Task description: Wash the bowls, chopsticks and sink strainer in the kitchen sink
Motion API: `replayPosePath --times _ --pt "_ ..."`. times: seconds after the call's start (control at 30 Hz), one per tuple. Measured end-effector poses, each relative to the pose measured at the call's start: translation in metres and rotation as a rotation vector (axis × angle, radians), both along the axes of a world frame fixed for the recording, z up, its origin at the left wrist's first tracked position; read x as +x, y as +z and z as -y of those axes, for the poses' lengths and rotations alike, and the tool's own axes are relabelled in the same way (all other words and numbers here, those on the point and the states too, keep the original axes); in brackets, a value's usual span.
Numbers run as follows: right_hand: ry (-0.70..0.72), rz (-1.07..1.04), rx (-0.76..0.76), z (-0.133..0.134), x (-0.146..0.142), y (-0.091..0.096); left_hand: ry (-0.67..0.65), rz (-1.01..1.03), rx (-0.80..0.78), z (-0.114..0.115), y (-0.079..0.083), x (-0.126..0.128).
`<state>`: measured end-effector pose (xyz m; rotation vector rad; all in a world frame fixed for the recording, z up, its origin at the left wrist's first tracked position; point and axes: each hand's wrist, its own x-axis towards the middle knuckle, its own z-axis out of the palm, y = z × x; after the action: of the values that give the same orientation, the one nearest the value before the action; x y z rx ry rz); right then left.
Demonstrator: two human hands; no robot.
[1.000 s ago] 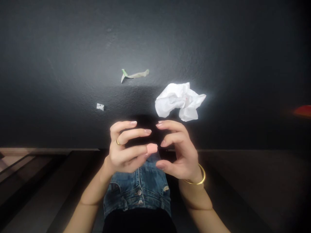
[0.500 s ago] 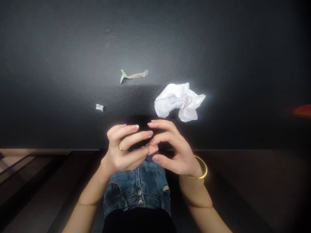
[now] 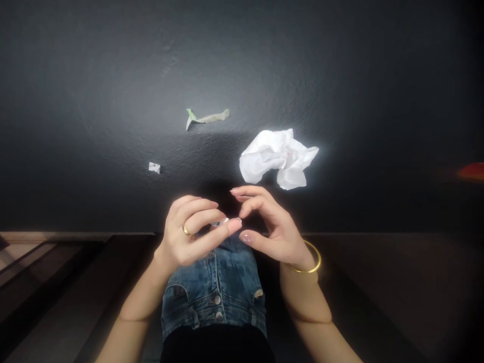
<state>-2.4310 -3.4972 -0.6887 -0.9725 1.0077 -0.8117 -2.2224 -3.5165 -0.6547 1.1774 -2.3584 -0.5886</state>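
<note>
My left hand (image 3: pixel 192 227), with a gold ring, is held in front of my body with its fingers curled and drawn together at the tips. A matte pink patch (image 3: pixel 235 225) covers the end of its lowest digit. Just behind that tip shows a small white bit (image 3: pixel 226 220), too small to name, seemingly pinched there. My right hand (image 3: pixel 270 224) is close on the right, fingers bent and thumb apart, with nothing visible between them. Its index fingertip nearly meets the pink patch. Beyond my hands lies a crumpled white tissue (image 3: pixel 264 151).
On the dark tabletop (image 3: pixel 113 75) are a thin, twisted green-and-white paper strip (image 3: pixel 209 118) and a small white scrap (image 3: pixel 155 167). A red object (image 3: pixel 472 171) shows at the right edge. The near table edge runs below my hands.
My right thumb and index finger have drawn slightly away from the left fingertips. The left fingers have curled in, and the small white bit has come into sight.
</note>
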Motion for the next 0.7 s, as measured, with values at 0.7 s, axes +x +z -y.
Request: replayPosePath --times 0.7 --pt "-0.181 -0.014 0.04 -0.006 0.017 -0.008 -0.03 -0.023 0.091 -0.002 -0.003 -0.009"
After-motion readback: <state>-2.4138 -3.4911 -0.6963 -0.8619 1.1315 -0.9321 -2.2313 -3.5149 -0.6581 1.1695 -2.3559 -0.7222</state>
